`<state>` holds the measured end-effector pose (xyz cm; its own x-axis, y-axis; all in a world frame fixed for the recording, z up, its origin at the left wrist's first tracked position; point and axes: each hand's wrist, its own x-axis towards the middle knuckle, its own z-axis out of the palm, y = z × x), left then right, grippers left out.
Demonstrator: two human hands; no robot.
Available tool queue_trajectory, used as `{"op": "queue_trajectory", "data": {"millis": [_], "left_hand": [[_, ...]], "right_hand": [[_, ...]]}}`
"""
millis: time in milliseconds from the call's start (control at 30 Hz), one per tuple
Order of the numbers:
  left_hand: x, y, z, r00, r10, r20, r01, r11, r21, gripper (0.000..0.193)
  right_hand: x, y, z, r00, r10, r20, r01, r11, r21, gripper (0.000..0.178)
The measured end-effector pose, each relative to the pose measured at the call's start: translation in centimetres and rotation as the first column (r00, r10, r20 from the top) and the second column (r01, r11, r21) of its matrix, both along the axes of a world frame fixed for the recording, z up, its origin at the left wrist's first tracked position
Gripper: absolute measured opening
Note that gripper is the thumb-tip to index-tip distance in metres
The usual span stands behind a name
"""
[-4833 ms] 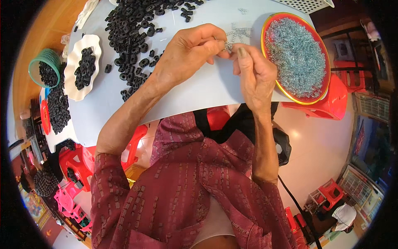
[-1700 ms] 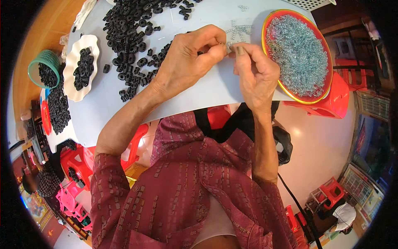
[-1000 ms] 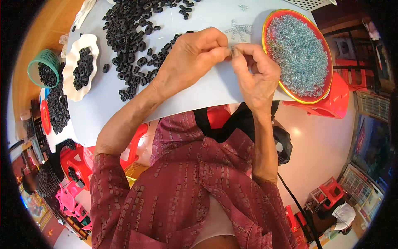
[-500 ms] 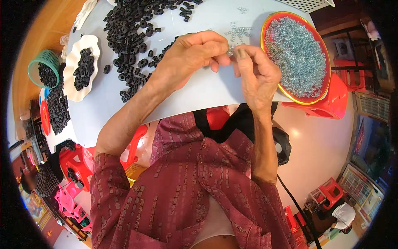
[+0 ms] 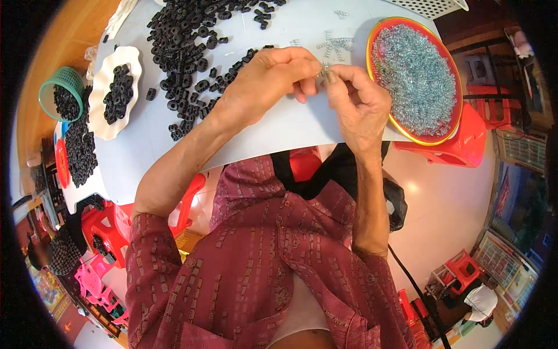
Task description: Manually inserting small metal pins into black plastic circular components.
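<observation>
Clip (image 5: 323, 74), a small silvery metal piece, sits pinched where the two hands meet, over the near part of the white table (image 5: 290, 125). Left hand (image 5: 268, 81) comes in from the left with thumb and forefinger closed on it; right hand (image 5: 360, 102) comes up from below with its fingertips closed on the same piece, so both grip it and neither is nearer than the other. It is too small to tell its long axis or whether a black part is held with it.

Just beyond the fingertips, a few loose clips (image 5: 335, 45) lie on the bare tabletop, close to the hands. To the right, near the right hand, a round red tray (image 5: 456, 87) with a yellow rim is heaped with more of the same silvery pieces; it rests on a red stool (image 5: 459, 152). To the left, beside the left wrist and reaching to the far edge, spreads a big scatter of black rings (image 5: 192, 52). Further left is a white scalloped dish (image 5: 99, 110) with a small pile of them, then a green basket (image 5: 51, 87) holding more, and a red tray (image 5: 60, 168) at the table's left end.

No packages, labels or signs show near the hands. At far right a dim hanging panel with a reddish patch is too blurred to make out.
</observation>
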<state>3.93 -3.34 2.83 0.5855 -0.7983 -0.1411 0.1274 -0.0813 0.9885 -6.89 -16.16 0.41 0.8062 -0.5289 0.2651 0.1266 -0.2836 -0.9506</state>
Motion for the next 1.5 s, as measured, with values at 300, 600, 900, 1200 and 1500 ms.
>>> {"op": "queue_trajectory", "data": {"millis": [300, 600, 900, 1200, 1500], "left_hand": [[0.6, 0.1, 0.1, 0.915, -0.112, -0.387, 0.081, 0.992, -0.094, 0.024], [0.4, 0.1, 0.4, 0.987, -0.088, 0.134, 0.082, 0.995, 0.056, 0.025], [0.6, -0.1, -0.3, 0.984, -0.105, 0.142, 0.103, 0.994, 0.024, 0.019], [0.6, -0.2, -0.6, 0.991, -0.059, 0.120, 0.063, 0.998, -0.030, 0.016], [1.2, -0.1, -1.1, 0.981, -0.118, 0.152, 0.130, 0.989, -0.072, 0.017]], "right_hand": [[-0.1, -0.1, 0.3, 0.999, 0.038, -0.020, -0.037, 0.998, 0.045, 0.006], [0.1, 0.0, -0.2, 0.999, 0.022, 0.030, -0.025, 0.996, 0.090, 0.008], [0.1, 0.1, 0.4, 1.000, 0.014, 0.018, -0.016, 0.995, 0.096, 0.009], [0.0, 0.0, 0.4, 0.999, 0.024, 0.038, -0.028, 0.994, 0.104, 0.008], [0.0, 0.0, 0.4, 0.999, 0.036, 0.028, -0.039, 0.990, 0.139, 0.007]]}}
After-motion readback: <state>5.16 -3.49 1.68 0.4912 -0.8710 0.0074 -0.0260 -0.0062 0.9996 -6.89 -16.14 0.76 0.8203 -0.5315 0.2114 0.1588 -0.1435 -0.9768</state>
